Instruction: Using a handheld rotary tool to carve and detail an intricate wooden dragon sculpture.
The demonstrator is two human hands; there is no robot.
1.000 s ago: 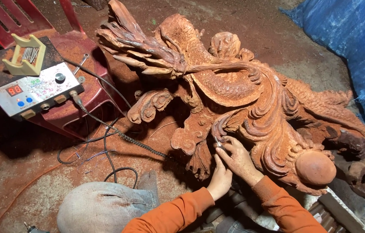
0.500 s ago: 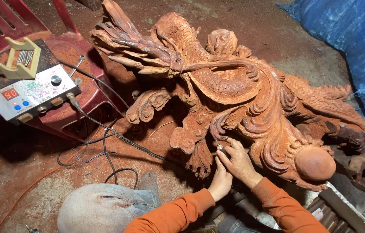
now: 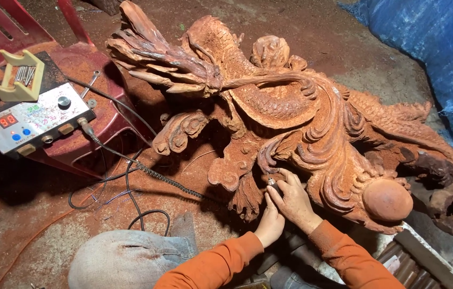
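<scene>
A large reddish-brown wooden carving [image 3: 290, 112] with scales, swirls and a round ball lies across the floor. My right hand [image 3: 293, 197] grips a small metal-tipped carving handpiece [image 3: 272, 182] pressed against a curl at the carving's lower edge. My left hand [image 3: 270, 223] sits just below it, fingers closed around the lower part of the same tool, steadying it. Both sleeves are orange. A coiled cable [image 3: 170, 182] runs from under the carving toward a control box.
A grey control box [image 3: 31, 122] with a red display and knob sits on a red plastic chair [image 3: 85, 115], beside a cream holder of bits [image 3: 18, 80]. Black cables loop on the dusty floor. A blue tarp [image 3: 435, 48] hangs at right; a dusty grey sack [image 3: 130, 259] lies near my left arm.
The view has shifted slightly, so the carving and chair sit a little differently in the frame. Both hands stay at the same curl with the tool.
</scene>
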